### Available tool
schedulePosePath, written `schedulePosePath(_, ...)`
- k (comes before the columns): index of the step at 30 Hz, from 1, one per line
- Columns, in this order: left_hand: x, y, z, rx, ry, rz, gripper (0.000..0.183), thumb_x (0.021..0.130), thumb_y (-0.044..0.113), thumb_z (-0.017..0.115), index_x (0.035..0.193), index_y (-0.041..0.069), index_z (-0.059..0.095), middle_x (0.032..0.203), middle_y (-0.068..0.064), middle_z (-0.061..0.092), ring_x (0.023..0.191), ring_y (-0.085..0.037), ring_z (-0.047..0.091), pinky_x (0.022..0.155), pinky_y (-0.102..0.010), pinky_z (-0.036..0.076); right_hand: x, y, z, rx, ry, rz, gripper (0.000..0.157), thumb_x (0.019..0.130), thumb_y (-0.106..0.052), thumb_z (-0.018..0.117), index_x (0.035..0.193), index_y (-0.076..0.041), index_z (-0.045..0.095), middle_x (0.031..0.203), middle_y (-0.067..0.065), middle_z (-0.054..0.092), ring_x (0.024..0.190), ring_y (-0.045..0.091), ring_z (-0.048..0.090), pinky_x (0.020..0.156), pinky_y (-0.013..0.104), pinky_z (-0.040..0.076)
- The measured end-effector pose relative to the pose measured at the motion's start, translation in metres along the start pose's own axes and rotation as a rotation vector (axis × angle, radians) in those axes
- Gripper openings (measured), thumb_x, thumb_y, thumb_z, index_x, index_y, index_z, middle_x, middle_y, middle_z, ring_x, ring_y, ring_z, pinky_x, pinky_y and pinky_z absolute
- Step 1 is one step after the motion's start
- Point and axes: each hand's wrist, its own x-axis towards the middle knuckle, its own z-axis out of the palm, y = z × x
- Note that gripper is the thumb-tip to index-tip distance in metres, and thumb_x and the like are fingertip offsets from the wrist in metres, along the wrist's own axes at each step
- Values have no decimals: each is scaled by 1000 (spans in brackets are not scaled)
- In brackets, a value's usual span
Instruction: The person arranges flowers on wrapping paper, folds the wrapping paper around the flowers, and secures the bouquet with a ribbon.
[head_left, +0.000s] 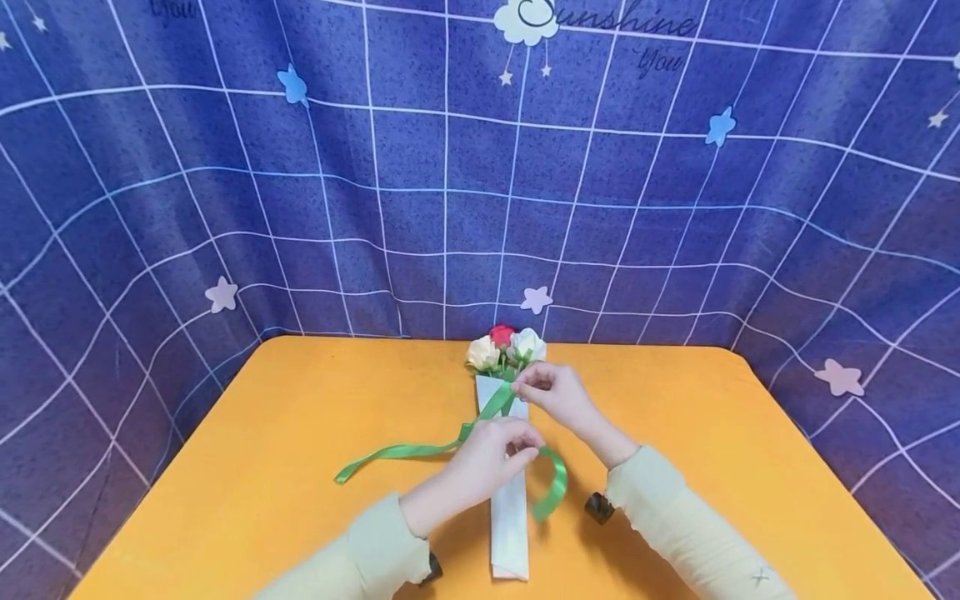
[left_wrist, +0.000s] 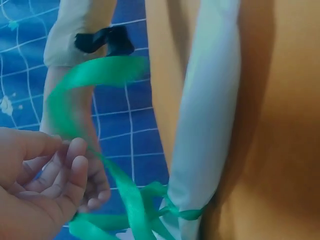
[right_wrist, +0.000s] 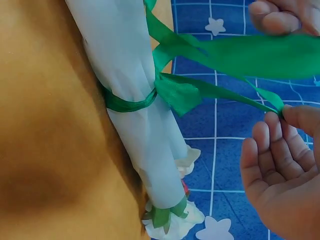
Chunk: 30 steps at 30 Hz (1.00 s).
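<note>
A slim bouquet in white wrapping paper [head_left: 508, 529] lies on the table, flowers pointing away. A red rose [head_left: 502, 335], a cream rose [head_left: 483, 353] and a white rose [head_left: 527, 344] show at its top. Green ribbon [right_wrist: 127, 104] circles the paper below the blooms, with a knot at one side in the right wrist view. Thumb and fingertips of my right hand [head_left: 557, 395] pinch a fold of ribbon by the flowers. Nearer the stem end, my left hand [head_left: 491, 457] pinches another length, whose loose tail [left_wrist: 65, 95] curls past the fingers.
The orange table [head_left: 300, 400] runs back to a dark blue gridded curtain [head_left: 420, 208] with stars. One ribbon end [head_left: 390, 452] trails left across the tabletop. Black wrist straps [head_left: 599, 507] show at the cuffs of both sleeves.
</note>
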Motion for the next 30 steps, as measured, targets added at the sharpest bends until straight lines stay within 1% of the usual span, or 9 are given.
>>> schedulePosePath(4,3,-5,-3,-39,46,-24,10,86,6,67,96,8,69,87,1,69,73,-4,60,66,-17,50,-5,-16,-3,-18,-9,-22,9,85,-3,66,87,6,67,82,18,68,76,16,65,68,19,51)
schedulePosePath(7,8,-10,-14,-67,119,-53,13,85,5,67,98,6,69,85,-1,69,72,-7,61,66,-19,51,-6,-19,-4,-32,-11,-24,8,85,-2,66,87,6,67,82,17,69,76,16,65,69,19,51)
schedulePosePath(11,15,-22,-30,-71,214,-90,14,84,4,69,98,6,69,82,0,69,71,-8,61,64,-21,51,-6,-19,-5,-23,-16,-4,9,86,-3,66,88,6,67,81,17,68,75,14,64,69,20,52)
schedulePosePath(14,19,-34,-36,-76,244,-132,14,83,5,70,97,5,69,81,-1,69,72,-10,62,65,-23,51,-6,-20,-6,-12,-23,8,10,86,-3,66,88,7,67,80,17,68,73,13,62,68,20,51)
schedulePosePath(17,23,-47,-36,-92,218,-193,17,83,8,71,100,5,69,85,-2,70,75,-12,64,68,-24,52,-6,-20,-6,-13,-24,7,10,85,-3,66,88,7,67,79,17,67,72,12,62,68,20,51)
schedulePosePath(20,25,-59,-32,-119,147,-252,22,84,11,70,105,6,69,90,-2,71,79,-13,64,72,-25,52,-6,-18,-5,-12,-28,-3,10,86,-3,66,88,7,67,79,17,67,72,12,62,68,21,52)
schedulePosePath(22,27,-64,-29,-142,102,-279,24,85,13,70,108,7,69,93,-2,72,81,-13,64,72,-25,52,-4,-10,-3,-10,-25,-1,10,86,-4,66,88,6,67,79,16,68,72,11,62,68,22,52)
schedulePosePath(26,30,-67,-24,-175,50,-286,23,85,15,70,106,7,70,96,-4,72,84,-14,64,72,-24,52,1,7,1,-5,-17,6,10,86,-9,68,87,1,68,77,10,68,70,6,61,68,21,52)
schedulePosePath(30,32,-66,-22,-201,36,-301,14,85,14,70,97,7,71,93,-8,70,82,-13,62,68,-22,51,1,16,1,4,-31,-5,12,86,-14,69,88,-3,69,78,6,68,69,6,61,66,22,52)
